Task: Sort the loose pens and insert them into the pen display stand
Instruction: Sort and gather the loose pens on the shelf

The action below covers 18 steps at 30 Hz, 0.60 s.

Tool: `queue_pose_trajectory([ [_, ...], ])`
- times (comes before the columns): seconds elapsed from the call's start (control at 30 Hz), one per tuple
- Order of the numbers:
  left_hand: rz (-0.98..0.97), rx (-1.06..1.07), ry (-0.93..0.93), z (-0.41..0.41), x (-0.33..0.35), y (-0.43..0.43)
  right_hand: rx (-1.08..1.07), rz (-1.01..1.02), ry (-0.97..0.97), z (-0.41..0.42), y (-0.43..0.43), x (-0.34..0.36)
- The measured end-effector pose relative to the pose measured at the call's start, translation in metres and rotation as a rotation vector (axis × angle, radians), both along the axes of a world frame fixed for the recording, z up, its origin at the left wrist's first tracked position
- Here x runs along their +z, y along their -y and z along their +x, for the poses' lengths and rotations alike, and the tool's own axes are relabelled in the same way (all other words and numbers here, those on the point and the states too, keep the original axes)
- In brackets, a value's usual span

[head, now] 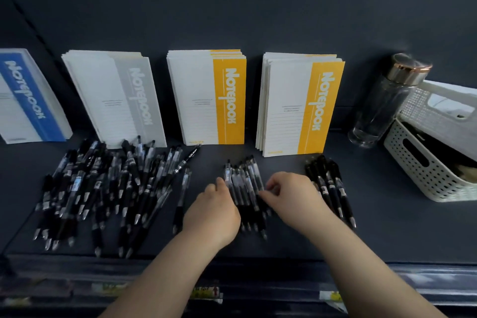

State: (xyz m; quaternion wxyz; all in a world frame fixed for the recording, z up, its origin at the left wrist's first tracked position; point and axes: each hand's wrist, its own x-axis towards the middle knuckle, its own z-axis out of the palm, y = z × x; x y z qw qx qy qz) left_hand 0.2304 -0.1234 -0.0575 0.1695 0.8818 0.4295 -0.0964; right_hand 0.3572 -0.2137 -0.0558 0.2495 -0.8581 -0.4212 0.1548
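Observation:
A large loose heap of black and clear pens [103, 188] covers the left of the dark shelf. A small bundle of clear-barrelled pens [245, 183] lies side by side in the middle. My left hand [214, 209] touches the bundle's left side with its fingertips. My right hand [291, 191] pinches the bundle's right side with curled fingers. A third group of solid black pens [330, 186] lies just right of my right hand. One pen [182, 196] lies alone between the heap and my left hand. No pen display stand is in view.
Stacks of notebooks lean on the back wall: blue [28, 100], grey [116, 98], and two yellow [211, 98] [302, 106]. A glass bottle [382, 106] and white perforated baskets [433, 162] stand at the right. The shelf's front edge [258, 266] runs below my wrists.

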Motion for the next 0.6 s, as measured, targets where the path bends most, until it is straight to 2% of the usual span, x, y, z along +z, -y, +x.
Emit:
queue_pose_trajectory([
  [0.33, -0.012, -0.150, 0.094, -0.027, 0.006, -0.025, -0.050, -0.146, 0.088, -0.022, -0.032, 0.002],
  [0.5, 0.160, -0.081, 0.197, -0.054, 0.014, -0.071, 0.016, -0.063, 0.079, -0.044, -0.055, 0.017],
  [0.6, 0.251, -0.020, 0.199, -0.072, 0.021, -0.104, 0.106, -0.045, 0.056, -0.070, -0.080, 0.020],
])
